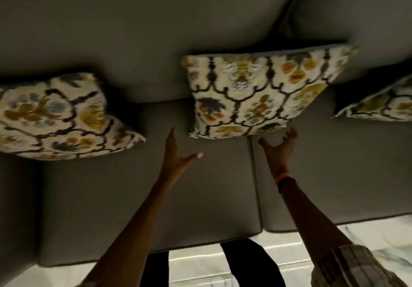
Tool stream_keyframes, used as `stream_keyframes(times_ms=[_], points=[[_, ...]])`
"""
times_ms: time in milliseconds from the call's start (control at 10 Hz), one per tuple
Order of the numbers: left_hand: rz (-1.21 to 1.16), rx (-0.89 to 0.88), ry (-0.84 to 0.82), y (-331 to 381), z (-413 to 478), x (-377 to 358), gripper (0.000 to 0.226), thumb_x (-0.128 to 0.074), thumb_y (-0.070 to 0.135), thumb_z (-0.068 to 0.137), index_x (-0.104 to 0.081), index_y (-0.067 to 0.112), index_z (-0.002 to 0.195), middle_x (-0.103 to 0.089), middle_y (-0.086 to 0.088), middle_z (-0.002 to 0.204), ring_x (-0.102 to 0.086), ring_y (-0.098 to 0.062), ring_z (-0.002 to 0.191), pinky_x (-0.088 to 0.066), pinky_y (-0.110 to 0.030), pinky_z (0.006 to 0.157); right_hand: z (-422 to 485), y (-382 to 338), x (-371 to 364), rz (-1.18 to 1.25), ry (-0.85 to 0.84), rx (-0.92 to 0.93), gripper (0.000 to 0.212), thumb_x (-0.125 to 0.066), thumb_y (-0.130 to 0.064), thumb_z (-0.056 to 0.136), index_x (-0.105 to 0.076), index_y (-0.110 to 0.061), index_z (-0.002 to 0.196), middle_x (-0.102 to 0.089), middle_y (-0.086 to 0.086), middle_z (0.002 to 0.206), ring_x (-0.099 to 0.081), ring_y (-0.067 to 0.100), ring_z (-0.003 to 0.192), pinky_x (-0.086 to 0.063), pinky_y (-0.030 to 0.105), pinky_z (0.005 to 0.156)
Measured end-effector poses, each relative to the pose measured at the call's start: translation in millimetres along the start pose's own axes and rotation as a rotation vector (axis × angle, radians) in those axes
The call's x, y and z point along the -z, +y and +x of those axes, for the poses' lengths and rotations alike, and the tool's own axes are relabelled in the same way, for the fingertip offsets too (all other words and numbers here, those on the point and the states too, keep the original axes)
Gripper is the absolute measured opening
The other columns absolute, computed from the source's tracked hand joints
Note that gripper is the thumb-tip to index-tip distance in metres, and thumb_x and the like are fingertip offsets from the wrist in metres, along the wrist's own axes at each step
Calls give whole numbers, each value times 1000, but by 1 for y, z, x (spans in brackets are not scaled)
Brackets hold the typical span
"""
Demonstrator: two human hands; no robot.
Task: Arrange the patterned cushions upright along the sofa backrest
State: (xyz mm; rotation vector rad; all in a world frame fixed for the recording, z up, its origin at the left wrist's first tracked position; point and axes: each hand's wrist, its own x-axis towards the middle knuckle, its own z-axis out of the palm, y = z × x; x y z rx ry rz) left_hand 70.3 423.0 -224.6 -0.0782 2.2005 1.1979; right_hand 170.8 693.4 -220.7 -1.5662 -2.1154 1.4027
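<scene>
Three cream cushions with black lattice and yellow-blue flowers lie along a grey sofa. The middle cushion (pixel 256 92) leans upright against the backrest (pixel 133 41). The left cushion (pixel 55 117) also rests against the backrest, tilted back. At the right edge only part of the right cushion (pixel 383 103) shows. My left hand (pixel 176 155) is spread open just below the middle cushion's lower left corner, apart from it. Fingers apart, my right hand (pixel 281 146) hovers at the cushion's lower right corner, fingertips close to or touching its edge.
The sofa seat (pixel 156 197) is split by a seam below the middle cushion. A pale marble-like floor (pixel 200 262) runs along the sofa's front edge. My dark-trousered legs stand against the seat front. An orange band circles my right wrist.
</scene>
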Motion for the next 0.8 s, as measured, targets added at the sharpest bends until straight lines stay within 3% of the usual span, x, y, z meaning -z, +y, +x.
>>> stream_keyframes(times_ms=[100,200,300,400,500,600,700,800], points=[[-174,34,51,35,37,-20,135,-98,28,55,-11,22,158,-15,-5,166,-23,-13,146,-33,-27,114,67,-7,36,-1,-96,114,128,-96,-23,67,-14,-12,164,-24,15,167,-31,32,152,-33,46,123],[-192,18,-64,76,54,-41,105,-94,25,58,-37,15,145,-44,-12,151,-50,-25,133,-50,-31,104,122,-21,51,-67,-351,335,125,-102,-26,54,-29,-21,155,-40,-1,159,-40,18,147,-37,39,122],[-185,-54,-137,96,59,-60,90,-88,3,68,-41,18,143,-51,3,146,-53,-11,130,-45,-34,110,143,-32,52,-59,-414,313,121,-101,-40,45,-46,-8,148,-58,5,148,-54,19,138,-47,39,116],[-240,-94,-70,95,52,-73,95,-82,-10,71,-35,15,149,-53,14,137,-53,22,113,-46,-6,97,146,-28,56,-26,-366,341,114,-104,-26,49,-48,-4,146,-61,-3,139,-56,8,129,-47,9,104],[-242,-111,-46,93,57,-81,91,-81,-14,70,-39,15,145,-55,8,137,-56,15,116,-48,-10,99,145,-19,58,23,-334,311,115,-103,-21,51,-43,-5,147,-59,0,139,-56,17,133,-46,13,107],[-225,-132,-20,94,67,-79,96,-89,-3,67,-39,12,148,-52,-1,146,-51,-10,134,-47,-20,107,141,-15,55,16,-325,254,125,-101,-51,44,-47,-8,148,-62,7,145,-59,21,135,-51,40,113],[-158,-202,-33,78,71,-66,101,-94,18,64,-38,9,147,-50,-3,148,-54,-1,131,-48,-38,110,117,-20,48,0,-257,240,120,-102,-25,54,-38,-5,153,-54,15,151,-53,22,139,-48,13,107],[-100,-160,93,53,54,-62,112,-91,45,64,-29,18,153,-38,-10,157,-45,-20,141,-44,-54,111,67,-2,34,8,-68,134,121,-94,-15,69,-18,-11,163,-34,17,165,-38,28,150,-38,30,121]])
